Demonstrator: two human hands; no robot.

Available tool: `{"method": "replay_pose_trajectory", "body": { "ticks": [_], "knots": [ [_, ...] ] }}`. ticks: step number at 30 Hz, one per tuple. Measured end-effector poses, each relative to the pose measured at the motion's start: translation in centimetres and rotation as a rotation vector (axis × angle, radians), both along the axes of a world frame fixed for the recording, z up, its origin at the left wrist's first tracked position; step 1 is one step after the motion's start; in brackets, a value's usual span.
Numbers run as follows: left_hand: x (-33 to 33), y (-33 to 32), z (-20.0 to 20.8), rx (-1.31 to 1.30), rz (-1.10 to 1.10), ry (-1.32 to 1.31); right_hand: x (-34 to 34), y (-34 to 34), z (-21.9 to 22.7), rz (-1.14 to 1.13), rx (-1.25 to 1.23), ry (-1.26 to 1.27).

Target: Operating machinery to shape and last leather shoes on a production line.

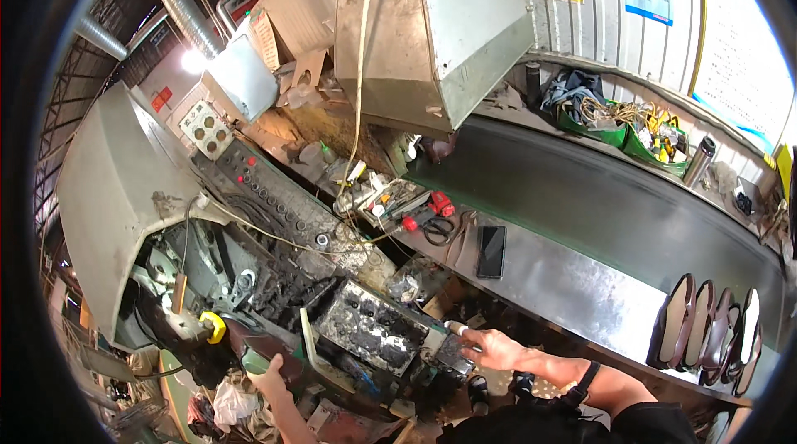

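At the lower left, my left hand [267, 379] is closed round the end of a dark maroon shoe [286, 366] with a green shoe last [255, 362] showing in it. The shoe's other end sits in the opening of a grey-hooded machine [108, 220], beside a yellow curved piece [213, 328]. My right hand [496, 351] is at the corner of a worn, blackened metal box [374, 323], fingers stretched to the left. One fingertip has a white wrap, and nothing shows in this hand. Whether it presses on the box I cannot tell.
A phone [491, 251], scissors [437, 230] and a red tool [440, 205] lie on the metal ledge. Beyond it runs a dark conveyor belt [581, 203]. Several maroon shoes [696, 328] stand at the right. A large metal hood [390, 45] hangs above, with a cord dangling.
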State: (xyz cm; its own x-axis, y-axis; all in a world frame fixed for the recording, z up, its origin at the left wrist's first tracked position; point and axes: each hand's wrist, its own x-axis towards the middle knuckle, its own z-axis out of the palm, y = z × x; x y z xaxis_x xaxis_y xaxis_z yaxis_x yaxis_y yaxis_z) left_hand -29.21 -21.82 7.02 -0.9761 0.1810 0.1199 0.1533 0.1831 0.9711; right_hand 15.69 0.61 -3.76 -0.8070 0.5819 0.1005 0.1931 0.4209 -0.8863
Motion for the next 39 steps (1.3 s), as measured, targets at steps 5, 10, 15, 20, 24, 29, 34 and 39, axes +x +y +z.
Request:
{"method": "replay_pose_trajectory", "body": {
  "ticks": [5, 10, 15, 20, 24, 29, 34, 39],
  "knots": [
    [15.2, 4.1, 5.2, 0.273, -0.259, -0.531, 0.0, -0.1, 0.8, -0.249, -0.325, -0.021],
    [19.6, 5.8, 1.4, 0.346, -0.938, -1.263, -0.5, 1.4, 5.0, -0.429, -1.354, 0.712],
    [24.1, 8.9, -5.4, 0.129, -0.749, -1.351, 7.2, -0.8, 2.3, -0.709, -1.119, 0.918],
    [30.1, 13.9, -1.9, 0.228, -1.117, -0.982, 15.8, -4.2, 4.4, -0.639, -1.068, 0.877],
    [35.0, 21.9, -0.8, 0.122, -1.376, -0.526, 21.1, -6.1, 5.3, -0.596, -0.592, 0.256],
    [43.3, 23.8, 1.1, 0.104, -1.787, 0.259, 20.5, -5.2, 5.7, -0.851, 0.172, -0.105],
    [46.8, 23.6, -3.2, 0.236, -1.963, 0.421, 20.6, -5.1, 3.5, -0.897, 0.265, 0.170],
    [46.5, 23.8, -3.6, 0.229, -1.904, 0.552, 21.8, -5.1, 3.8, -0.869, 0.268, 0.146]
  ]
}}
